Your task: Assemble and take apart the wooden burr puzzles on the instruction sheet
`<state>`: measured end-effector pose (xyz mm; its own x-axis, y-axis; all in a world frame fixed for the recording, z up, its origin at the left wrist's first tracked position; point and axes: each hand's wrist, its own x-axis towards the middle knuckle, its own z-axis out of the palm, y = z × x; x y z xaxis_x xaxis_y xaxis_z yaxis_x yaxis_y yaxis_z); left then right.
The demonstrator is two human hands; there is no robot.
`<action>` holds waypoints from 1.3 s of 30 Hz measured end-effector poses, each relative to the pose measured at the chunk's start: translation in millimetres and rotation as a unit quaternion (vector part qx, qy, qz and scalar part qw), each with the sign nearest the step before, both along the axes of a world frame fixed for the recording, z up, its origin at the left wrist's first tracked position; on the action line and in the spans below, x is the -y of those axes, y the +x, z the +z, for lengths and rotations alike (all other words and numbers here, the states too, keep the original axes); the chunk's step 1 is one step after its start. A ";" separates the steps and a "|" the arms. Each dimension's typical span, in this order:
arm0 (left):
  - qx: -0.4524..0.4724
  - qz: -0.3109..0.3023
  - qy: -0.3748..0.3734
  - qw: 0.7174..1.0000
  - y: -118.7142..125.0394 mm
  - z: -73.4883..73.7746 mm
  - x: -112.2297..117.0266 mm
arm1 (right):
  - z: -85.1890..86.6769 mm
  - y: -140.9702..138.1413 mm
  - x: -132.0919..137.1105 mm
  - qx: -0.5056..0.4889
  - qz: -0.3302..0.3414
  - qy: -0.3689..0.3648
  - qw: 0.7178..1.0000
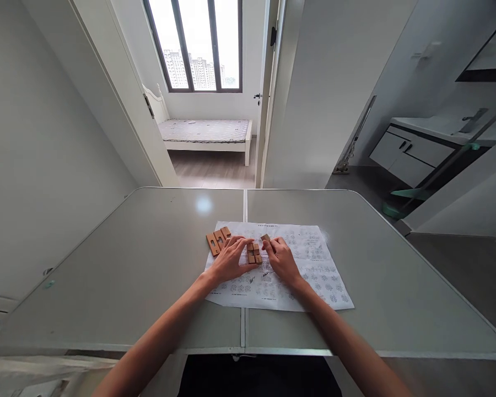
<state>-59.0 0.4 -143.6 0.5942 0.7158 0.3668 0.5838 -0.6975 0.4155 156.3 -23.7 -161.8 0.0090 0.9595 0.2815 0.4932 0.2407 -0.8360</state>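
A printed instruction sheet (314, 264) lies on a grey table (128, 275). Between my two hands sits a small cluster of notched wooden puzzle pieces (254, 253). My left hand (230, 258) rests on the sheet with its fingers curled toward the cluster, touching its left side. My right hand (281, 258) pinches another wooden piece (265, 238) at the cluster's right side. Three more wooden pieces (217, 240) lie side by side just beyond my left hand, at the sheet's far left corner.
The table has a seam (244, 209) down its middle and rounded far corners. Beyond it an open doorway shows a bed (206, 132) under a window. A white cabinet (413, 154) stands at the right. Walls close in on the left.
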 end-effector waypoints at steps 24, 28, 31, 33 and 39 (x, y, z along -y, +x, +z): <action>-0.004 0.039 0.014 0.999 3.1 3.7 3.3 | 8.2 -8.7 12.3 0.198 0.014 0.012 0.980; -0.007 0.038 0.016 0.999 3.0 4.6 3.4 | 10.2 -10.4 13.4 0.152 0.062 0.026 0.986; -0.008 0.048 0.024 0.999 3.4 4.8 3.7 | 11.4 -10.9 13.9 0.108 0.098 0.034 0.989; -0.009 0.053 0.029 0.998 3.7 5.2 3.5 | 11.4 -10.9 14.1 0.083 0.113 0.041 0.989; -0.028 0.043 0.039 0.998 -1.6 9.1 -0.7 | 8.1 -9.8 12.1 0.044 0.081 0.052 0.994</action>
<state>-60.7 1.1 -134.5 0.5532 0.7355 0.3911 0.6641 -0.6728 0.3260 146.5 -35.8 -153.7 -0.1722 0.9122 0.3718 0.5104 0.4055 -0.7584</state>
